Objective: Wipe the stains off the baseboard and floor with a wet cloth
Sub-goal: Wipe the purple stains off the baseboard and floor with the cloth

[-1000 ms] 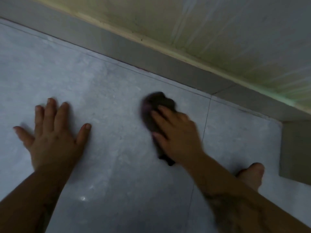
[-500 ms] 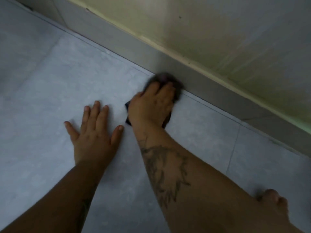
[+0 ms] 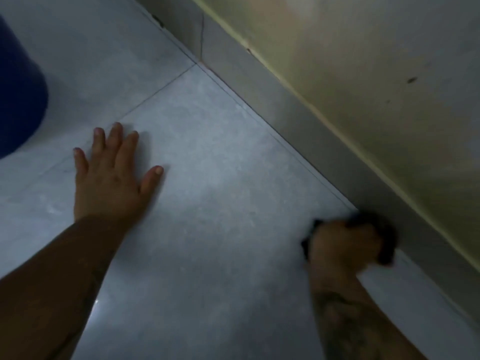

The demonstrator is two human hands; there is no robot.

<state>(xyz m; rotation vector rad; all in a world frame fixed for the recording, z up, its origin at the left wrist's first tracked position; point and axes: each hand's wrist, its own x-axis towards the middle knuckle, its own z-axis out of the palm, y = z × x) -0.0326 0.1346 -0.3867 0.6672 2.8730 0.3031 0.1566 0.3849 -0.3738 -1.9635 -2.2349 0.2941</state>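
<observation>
While the right hand bunches the dark wet cloth against the grey baseboard, firm strokes along its foot suit best. The left hand, its grip wide and holding nothing, props flat on the pale tiled floor.

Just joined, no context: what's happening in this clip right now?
A person is down on a grey tiled floor, cleaning by hand. The right hand grips a dark cloth and presses it where the floor meets the grey baseboard; that hand is blurred. The left hand lies flat on the tile with fingers spread and holds nothing. A dark blue object sits at the left edge; what it is cannot be told. The wall above the baseboard shows yellowish marks.
</observation>
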